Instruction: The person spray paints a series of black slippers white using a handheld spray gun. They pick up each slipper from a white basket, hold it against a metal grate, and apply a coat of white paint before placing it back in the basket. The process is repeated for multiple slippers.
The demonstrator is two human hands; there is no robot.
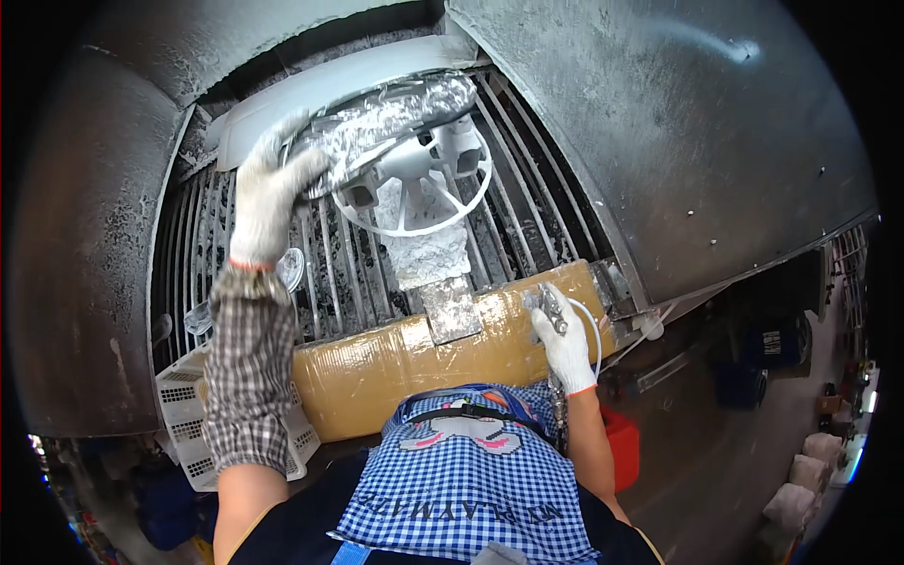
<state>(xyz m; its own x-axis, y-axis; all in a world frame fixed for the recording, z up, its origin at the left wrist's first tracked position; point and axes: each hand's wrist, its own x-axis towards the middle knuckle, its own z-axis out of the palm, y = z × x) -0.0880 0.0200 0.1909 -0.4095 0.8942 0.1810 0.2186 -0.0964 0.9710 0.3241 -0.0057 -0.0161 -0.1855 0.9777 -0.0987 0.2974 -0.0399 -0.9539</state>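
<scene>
My left hand (268,193), in a white knit glove, grips the left edge of a rounded part wrapped in shiny silvery film (377,122). The part is tilted over a white spoked wheel-shaped stand (405,226), and dark openings show along its underside. Down at the right, my right hand (567,353), also gloved in white, is closed around a small metal spray gun (553,309). A white hose (597,330) curves beside that hand. My right fingers are partly hidden by the gun.
Metal bars form a dusty grate (344,273) beneath the stand, between metal booth walls (697,160). A film-covered cardboard strip (377,367) lines the front edge. Below left is a white plastic crate (184,414); a red container (617,447) stands by my right forearm.
</scene>
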